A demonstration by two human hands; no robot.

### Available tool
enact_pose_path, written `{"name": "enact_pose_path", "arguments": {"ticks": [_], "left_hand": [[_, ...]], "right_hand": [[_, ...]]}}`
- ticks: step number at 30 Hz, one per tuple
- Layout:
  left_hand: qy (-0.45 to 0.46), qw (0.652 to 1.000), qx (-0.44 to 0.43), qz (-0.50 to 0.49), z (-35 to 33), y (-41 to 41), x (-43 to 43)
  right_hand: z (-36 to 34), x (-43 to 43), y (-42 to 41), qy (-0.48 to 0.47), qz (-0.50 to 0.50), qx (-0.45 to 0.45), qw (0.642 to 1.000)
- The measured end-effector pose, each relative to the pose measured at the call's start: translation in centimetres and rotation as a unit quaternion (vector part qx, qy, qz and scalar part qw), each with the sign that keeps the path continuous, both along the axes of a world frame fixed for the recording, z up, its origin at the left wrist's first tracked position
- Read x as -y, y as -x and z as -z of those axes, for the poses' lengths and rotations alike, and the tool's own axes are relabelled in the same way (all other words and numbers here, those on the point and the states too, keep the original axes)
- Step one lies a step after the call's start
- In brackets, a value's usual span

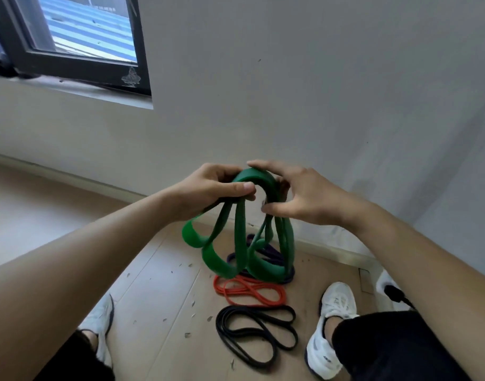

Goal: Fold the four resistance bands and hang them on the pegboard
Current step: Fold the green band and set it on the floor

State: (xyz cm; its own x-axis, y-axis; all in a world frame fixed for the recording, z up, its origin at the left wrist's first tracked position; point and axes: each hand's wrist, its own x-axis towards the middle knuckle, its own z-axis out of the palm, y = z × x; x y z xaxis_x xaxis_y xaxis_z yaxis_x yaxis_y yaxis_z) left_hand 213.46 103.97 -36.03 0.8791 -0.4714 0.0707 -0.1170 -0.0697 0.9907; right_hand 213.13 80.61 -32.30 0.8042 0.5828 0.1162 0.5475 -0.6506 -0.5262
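A wide green resistance band [241, 243] hangs in several loops from both my hands, above the floor near the wall corner. My left hand [216, 188] grips the gathered top of the band with fingers and thumb curled round it. My right hand [299, 193] pinches the band's top on its right side between thumb and fingers. Under the green loops a purple band [274, 254] lies on the floor, partly hidden. In front of it lie an orange band [249, 291] and a black band [258, 331], each coiled loosely. No pegboard is in view.
A grey wall [290, 92] stands close ahead, with a dark-framed window [79, 45] at the upper left. My two white shoes [334, 320] flank the bands on the wooden floor [159, 284], which is strewn with small debris. A black plug [395, 292] sits at the right.
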Motion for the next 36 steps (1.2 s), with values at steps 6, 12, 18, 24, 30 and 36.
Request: {"name": "enact_pose_path", "arguments": {"ticks": [6, 12, 18, 24, 30, 36], "left_hand": [[-0.042, 0.999, 0.010, -0.033, 0.6, 0.6, -0.3], [-0.187, 0.965, 0.142, -0.115, 4.0, 2.5, 0.6], [-0.224, 0.939, 0.219, -0.139, 6.4, 4.6, 2.6], [-0.237, 0.923, 0.248, -0.175, 7.9, 3.4, 2.6], [-0.309, 0.854, 0.342, -0.241, 8.0, 3.0, 2.6], [-0.110, 0.980, 0.131, -0.099, 8.1, 5.3, 4.5]], "right_hand": [[0.4, 0.2, 0.4, -0.127, -0.004, -0.124, 0.984], [0.9, 0.8, 0.6, -0.195, 0.038, -0.168, 0.965], [0.8, 1.9, 0.7, -0.204, 0.051, -0.139, 0.968], [0.2, 2.3, 1.4, -0.189, 0.022, -0.172, 0.967], [0.3, 2.8, 1.6, -0.194, 0.042, -0.189, 0.962], [1.0, 1.8, 1.6, -0.290, 0.105, -0.158, 0.938]]}}
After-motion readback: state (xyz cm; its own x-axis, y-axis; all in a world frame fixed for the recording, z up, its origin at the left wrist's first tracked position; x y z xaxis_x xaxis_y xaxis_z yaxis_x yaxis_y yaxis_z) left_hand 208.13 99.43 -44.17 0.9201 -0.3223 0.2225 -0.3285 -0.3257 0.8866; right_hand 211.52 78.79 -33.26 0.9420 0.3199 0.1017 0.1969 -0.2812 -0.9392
